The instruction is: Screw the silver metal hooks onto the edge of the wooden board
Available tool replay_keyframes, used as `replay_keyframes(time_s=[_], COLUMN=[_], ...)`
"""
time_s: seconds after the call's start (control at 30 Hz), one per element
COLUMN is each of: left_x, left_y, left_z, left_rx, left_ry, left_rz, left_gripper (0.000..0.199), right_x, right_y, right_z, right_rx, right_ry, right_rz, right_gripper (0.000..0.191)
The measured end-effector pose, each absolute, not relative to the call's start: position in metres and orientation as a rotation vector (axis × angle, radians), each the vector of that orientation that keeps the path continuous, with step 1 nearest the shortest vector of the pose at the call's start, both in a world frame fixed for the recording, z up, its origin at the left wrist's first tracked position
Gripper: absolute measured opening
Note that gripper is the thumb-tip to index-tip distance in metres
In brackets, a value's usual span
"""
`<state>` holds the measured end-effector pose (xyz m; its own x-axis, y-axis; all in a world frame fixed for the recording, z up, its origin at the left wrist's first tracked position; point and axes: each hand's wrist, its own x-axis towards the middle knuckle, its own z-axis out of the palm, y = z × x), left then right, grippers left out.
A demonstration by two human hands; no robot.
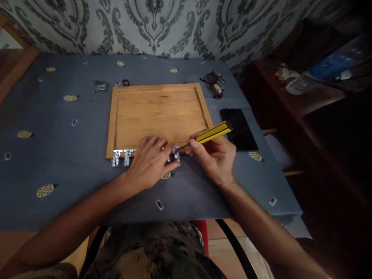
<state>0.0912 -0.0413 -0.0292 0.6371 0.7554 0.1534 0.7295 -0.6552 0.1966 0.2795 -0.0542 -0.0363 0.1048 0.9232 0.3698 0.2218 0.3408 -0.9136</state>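
A framed wooden panel [159, 112] lies on the table, with silver metal hooks [127, 158] on a strip along its near edge. My right hand [215, 155] is closed on a yellow-handled tool [212, 133], whose thin dark tip points down-left at the rightmost hook [176, 154]. My left hand [152, 161] rests over the strip, covering its middle part. Its fingers are bent over the panel's near edge and its thumb reaches right, below the rightmost hook. Whether the left fingers grip the strip is hidden.
A black phone [240, 130] lies right of the panel. Keys with a dark fob [215, 83] are behind it, and small metal pieces [100, 86] lie at the back left. A plastic bottle [331, 68] lies on dark furniture [290, 116] at the right.
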Motion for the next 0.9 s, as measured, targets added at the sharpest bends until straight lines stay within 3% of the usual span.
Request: replay_keyframes(time_s=[0.9], left_x=[0.0917], left_y=[-0.041], left_z=[-0.0291], left_rx=[2.731], left_ry=[1.257], left_rz=[0.332], left_gripper=[0.039], right_x=[0.287], right_y=[-0.0522], right_z=[-0.032], right_rx=[-1.074], right_ry=[-1.453], right_rz=[0.893], right_gripper=[0.024])
